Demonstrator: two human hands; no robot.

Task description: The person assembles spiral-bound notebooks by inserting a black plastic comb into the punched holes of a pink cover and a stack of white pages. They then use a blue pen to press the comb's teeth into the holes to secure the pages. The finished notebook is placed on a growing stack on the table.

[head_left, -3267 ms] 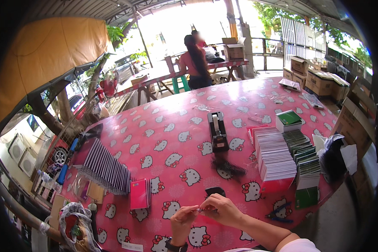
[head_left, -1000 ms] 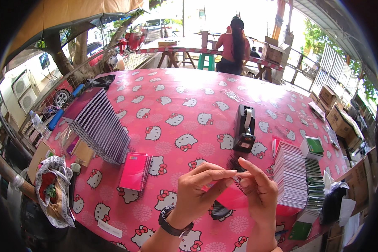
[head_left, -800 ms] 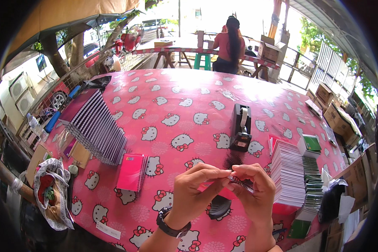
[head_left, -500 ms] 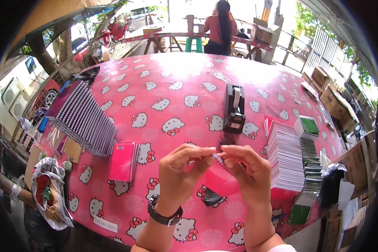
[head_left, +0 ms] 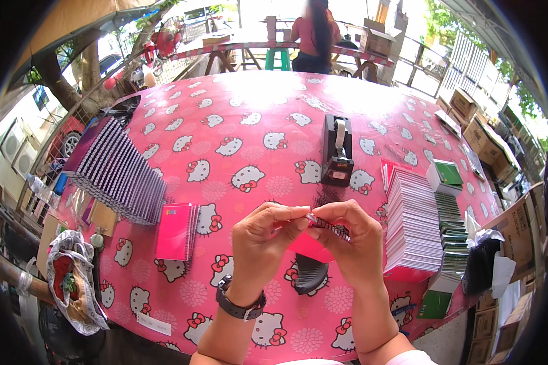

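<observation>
Between my two hands is a pink notebook (head_left: 309, 246) with a dark spiral wire along its upper edge. My left hand (head_left: 260, 243), with a dark watch on the wrist, pinches the spiral edge at its left. Fingers and thumb of my right hand (head_left: 354, 237) are closed on the same edge, with wire coils showing beside them. My fingers hide part of the binding. Below the notebook lies a black ribbed object (head_left: 310, 277) whose kind I cannot make out. Just beyond my fingertips sits a dark tangle of wire coils (head_left: 327, 193).
A black tape dispenser (head_left: 337, 149) stands ahead. Leftward are a tall pile of spiral notebooks (head_left: 122, 173) and a small pink stack (head_left: 176, 231). To the right are a pink-covered booklet stack (head_left: 413, 225) and green booklets (head_left: 435, 305). A person (head_left: 313, 36) is at a far table.
The notebook has turned and shows less of its cover, uncovering more of the black ribbed object. My right hand has shifted slightly left and up; more wire coils now show beside it.
</observation>
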